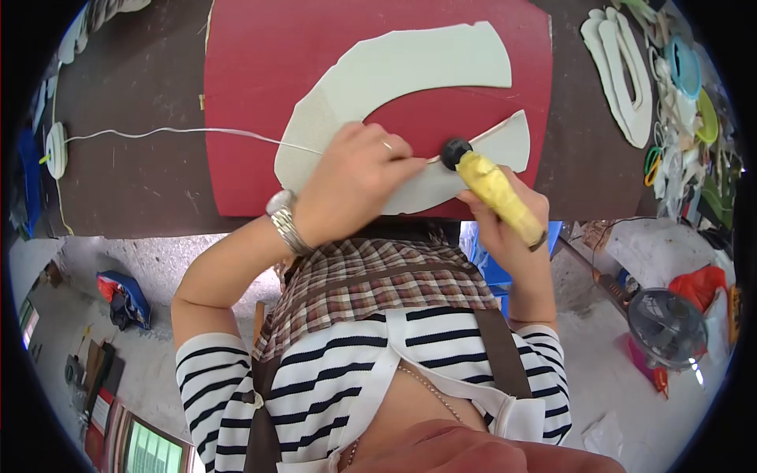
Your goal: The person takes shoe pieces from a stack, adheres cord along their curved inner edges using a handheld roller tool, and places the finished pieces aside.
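A white U-shaped sheet [426,59] lies on the red board, its opening facing right. My left hand [351,181], with a ring and a wristwatch, is over the sheet's lower arm, fingers pinched on a thin white strip [181,129] at its inner edge. The strip runs left to a small white roll [56,150]. My right hand [516,213] is closed around a tool with a yellow wrapped handle [493,189] and a round black head [455,153]. The black head is at the sheet's inner edge, just right of my left fingertips.
The red board [260,47] covers the middle of the dark table [134,87]. White cut-out pieces [619,75] lie at the right, beside scraps, a blue ring [684,66] and orange-handled scissors [652,165]. A fan [667,329] stands below the table at the right.
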A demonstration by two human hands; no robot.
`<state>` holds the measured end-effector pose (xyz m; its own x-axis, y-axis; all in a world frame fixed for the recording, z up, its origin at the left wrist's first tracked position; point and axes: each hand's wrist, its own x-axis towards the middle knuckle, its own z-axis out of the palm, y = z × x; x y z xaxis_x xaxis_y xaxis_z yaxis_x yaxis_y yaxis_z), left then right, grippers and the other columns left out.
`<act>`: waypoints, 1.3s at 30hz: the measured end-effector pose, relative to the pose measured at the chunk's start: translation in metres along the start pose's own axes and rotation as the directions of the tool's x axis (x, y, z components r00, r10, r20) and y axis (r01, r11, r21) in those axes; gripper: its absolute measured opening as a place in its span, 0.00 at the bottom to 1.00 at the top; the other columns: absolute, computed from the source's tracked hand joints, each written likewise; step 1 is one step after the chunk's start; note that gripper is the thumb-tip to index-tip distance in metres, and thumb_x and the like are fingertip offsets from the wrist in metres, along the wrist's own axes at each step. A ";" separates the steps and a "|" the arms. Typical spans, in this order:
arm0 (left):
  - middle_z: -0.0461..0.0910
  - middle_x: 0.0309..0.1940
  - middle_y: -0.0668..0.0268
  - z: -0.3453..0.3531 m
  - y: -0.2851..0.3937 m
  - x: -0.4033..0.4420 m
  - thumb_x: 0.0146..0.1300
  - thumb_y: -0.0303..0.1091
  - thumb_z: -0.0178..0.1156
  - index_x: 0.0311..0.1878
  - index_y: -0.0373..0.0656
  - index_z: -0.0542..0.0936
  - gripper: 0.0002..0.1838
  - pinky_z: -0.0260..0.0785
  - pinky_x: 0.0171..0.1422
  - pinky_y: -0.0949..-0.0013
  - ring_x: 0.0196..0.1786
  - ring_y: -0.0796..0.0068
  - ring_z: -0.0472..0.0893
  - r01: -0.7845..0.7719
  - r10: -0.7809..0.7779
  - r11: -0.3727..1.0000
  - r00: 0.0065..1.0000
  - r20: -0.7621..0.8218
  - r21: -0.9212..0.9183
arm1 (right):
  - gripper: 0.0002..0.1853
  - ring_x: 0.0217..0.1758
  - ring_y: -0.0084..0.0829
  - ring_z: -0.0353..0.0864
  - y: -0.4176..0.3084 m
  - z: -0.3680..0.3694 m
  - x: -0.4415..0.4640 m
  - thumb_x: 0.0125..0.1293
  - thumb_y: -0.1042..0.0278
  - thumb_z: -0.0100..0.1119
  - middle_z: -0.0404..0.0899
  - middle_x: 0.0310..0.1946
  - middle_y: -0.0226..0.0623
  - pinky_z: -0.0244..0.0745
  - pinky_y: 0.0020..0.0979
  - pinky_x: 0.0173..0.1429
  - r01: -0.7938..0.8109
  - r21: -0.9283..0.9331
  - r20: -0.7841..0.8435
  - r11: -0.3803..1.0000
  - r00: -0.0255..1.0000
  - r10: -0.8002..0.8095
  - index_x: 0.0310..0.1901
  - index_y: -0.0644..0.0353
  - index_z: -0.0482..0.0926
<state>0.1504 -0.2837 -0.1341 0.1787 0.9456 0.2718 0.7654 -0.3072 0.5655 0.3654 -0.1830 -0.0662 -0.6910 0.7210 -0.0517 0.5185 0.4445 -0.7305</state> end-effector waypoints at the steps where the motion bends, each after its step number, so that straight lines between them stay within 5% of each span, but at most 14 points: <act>1: 0.79 0.41 0.68 -0.002 -0.008 -0.001 0.55 0.28 0.61 0.52 0.42 0.85 0.19 0.69 0.49 0.62 0.42 0.68 0.78 0.007 -0.007 0.997 1.000 -0.007 -0.078 | 0.17 0.31 0.42 0.87 0.001 -0.002 0.001 0.57 0.70 0.78 0.85 0.32 0.41 0.81 0.33 0.36 -0.059 -0.021 0.052 0.998 0.997 0.060 0.46 0.63 0.83; 5: 0.79 0.40 0.68 0.003 0.017 -0.006 0.54 0.26 0.62 0.52 0.44 0.85 0.20 0.68 0.49 0.62 0.41 0.67 0.78 0.015 -0.015 0.986 1.000 -0.002 0.168 | 0.18 0.33 0.45 0.88 -0.001 0.013 -0.007 0.57 0.70 0.78 0.86 0.34 0.45 0.82 0.34 0.36 0.048 0.208 -0.110 0.977 0.994 -0.025 0.47 0.62 0.83; 6: 0.79 0.40 0.68 -0.001 0.014 -0.008 0.54 0.26 0.62 0.52 0.44 0.85 0.20 0.69 0.49 0.62 0.41 0.67 0.78 0.051 -0.051 0.991 0.999 0.002 0.124 | 0.18 0.33 0.44 0.88 -0.002 0.007 0.001 0.57 0.72 0.77 0.85 0.34 0.46 0.82 0.34 0.37 0.175 -0.017 0.041 0.984 0.984 -0.174 0.49 0.63 0.82; 7: 0.79 0.40 0.68 -0.004 0.013 -0.010 0.54 0.26 0.62 0.52 0.43 0.85 0.20 0.69 0.49 0.62 0.41 0.67 0.77 0.085 -0.086 0.993 0.996 0.011 0.079 | 0.17 0.34 0.44 0.88 0.000 0.005 0.002 0.58 0.73 0.75 0.85 0.34 0.46 0.82 0.33 0.38 0.093 -0.046 0.160 0.995 0.983 -0.084 0.49 0.64 0.83; 11: 0.80 0.41 0.65 0.025 0.024 0.018 0.53 0.28 0.63 0.46 0.40 0.84 0.16 0.69 0.48 0.63 0.41 0.66 0.78 0.118 -0.118 0.993 0.991 -0.064 -0.003 | 0.10 0.31 0.18 0.79 0.008 -0.016 0.008 0.65 0.77 0.70 0.85 0.30 0.33 0.77 0.25 0.36 0.007 0.142 -0.097 0.990 0.995 0.007 0.46 0.68 0.83; 17: 0.80 0.38 0.66 0.047 0.036 0.034 0.56 0.29 0.63 0.44 0.40 0.85 0.12 0.69 0.53 0.60 0.44 0.67 0.79 0.116 -0.085 0.983 0.976 -0.202 0.146 | 0.11 0.29 0.44 0.85 0.027 -0.031 0.015 0.62 0.72 0.73 0.83 0.30 0.43 0.79 0.34 0.35 0.014 -0.107 0.065 0.994 0.998 -0.007 0.42 0.64 0.83; 19: 0.80 0.39 0.68 0.046 0.050 0.031 0.55 0.30 0.64 0.46 0.41 0.86 0.14 0.70 0.56 0.60 0.46 0.67 0.79 0.033 0.008 0.933 0.994 -0.112 0.358 | 0.12 0.28 0.44 0.85 0.020 -0.023 0.013 0.61 0.71 0.74 0.83 0.30 0.44 0.79 0.34 0.34 0.124 -0.025 -0.041 0.992 0.991 -0.125 0.43 0.64 0.83; 21: 0.81 0.40 0.68 0.038 0.040 0.023 0.56 0.30 0.63 0.47 0.43 0.86 0.15 0.69 0.63 0.56 0.49 0.65 0.79 0.092 -0.072 0.975 0.992 -0.103 0.203 | 0.15 0.28 0.42 0.85 0.027 -0.013 0.007 0.59 0.70 0.76 0.84 0.30 0.42 0.79 0.32 0.34 0.197 -0.054 -0.055 0.979 0.978 -0.200 0.44 0.64 0.82; 23: 0.81 0.41 0.68 0.031 0.023 0.013 0.56 0.30 0.62 0.47 0.44 0.86 0.15 0.69 0.64 0.54 0.50 0.64 0.79 0.131 -0.133 0.991 0.983 -0.126 -0.028 | 0.18 0.29 0.40 0.86 0.017 -0.025 0.006 0.57 0.70 0.78 0.85 0.31 0.40 0.81 0.32 0.36 -0.084 -0.065 0.108 0.994 0.990 0.091 0.47 0.65 0.82; 27: 0.81 0.41 0.67 0.025 0.032 0.016 0.49 0.27 0.67 0.45 0.46 0.87 0.16 0.69 0.61 0.53 0.50 0.62 0.79 0.071 -0.062 0.991 0.995 -0.078 0.112 | 0.19 0.31 0.41 0.88 0.014 -0.017 -0.003 0.56 0.69 0.79 0.85 0.32 0.41 0.81 0.33 0.36 0.047 -0.038 0.028 0.998 0.999 -0.046 0.46 0.65 0.82; 28: 0.81 0.42 0.67 0.024 0.020 0.015 0.46 0.26 0.70 0.45 0.46 0.87 0.19 0.69 0.62 0.52 0.51 0.61 0.79 0.108 -0.117 0.991 0.986 -0.122 -0.078 | 0.19 0.31 0.42 0.88 0.014 -0.015 -0.003 0.56 0.69 0.79 0.85 0.32 0.42 0.81 0.34 0.36 0.043 -0.050 0.069 0.998 0.997 -0.040 0.45 0.65 0.81; 32: 0.81 0.39 0.66 0.018 0.026 0.007 0.48 0.25 0.69 0.43 0.43 0.87 0.16 0.70 0.59 0.55 0.49 0.60 0.80 0.090 -0.080 0.993 0.989 -0.125 0.071 | 0.21 0.32 0.45 0.87 0.009 -0.013 -0.005 0.55 0.68 0.80 0.85 0.33 0.45 0.81 0.35 0.35 0.064 -0.011 -0.012 0.998 0.998 -0.064 0.46 0.65 0.81; 35: 0.81 0.38 0.66 0.021 0.034 0.006 0.49 0.26 0.69 0.43 0.40 0.86 0.15 0.70 0.54 0.56 0.45 0.63 0.80 0.120 -0.113 0.988 0.990 -0.080 0.101 | 0.21 0.32 0.44 0.88 0.012 -0.011 -0.005 0.56 0.68 0.79 0.85 0.33 0.44 0.81 0.34 0.35 0.112 -0.098 0.191 0.989 0.977 -0.092 0.47 0.65 0.81; 39: 0.80 0.35 0.67 0.036 0.044 0.019 0.51 0.27 0.70 0.44 0.41 0.85 0.14 0.67 0.50 0.59 0.41 0.65 0.78 0.249 -0.242 0.968 0.962 -0.128 0.040 | 0.20 0.34 0.44 0.88 0.012 -0.013 0.001 0.54 0.74 0.75 0.85 0.34 0.43 0.81 0.34 0.36 0.072 0.016 0.046 0.997 0.996 -0.073 0.48 0.64 0.81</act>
<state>0.2095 -0.2760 -0.1317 -0.0930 0.9701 0.2244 0.8101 -0.0573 0.5835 0.3775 -0.1698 -0.0663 -0.7491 0.6618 -0.0295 0.4590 0.4865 -0.7434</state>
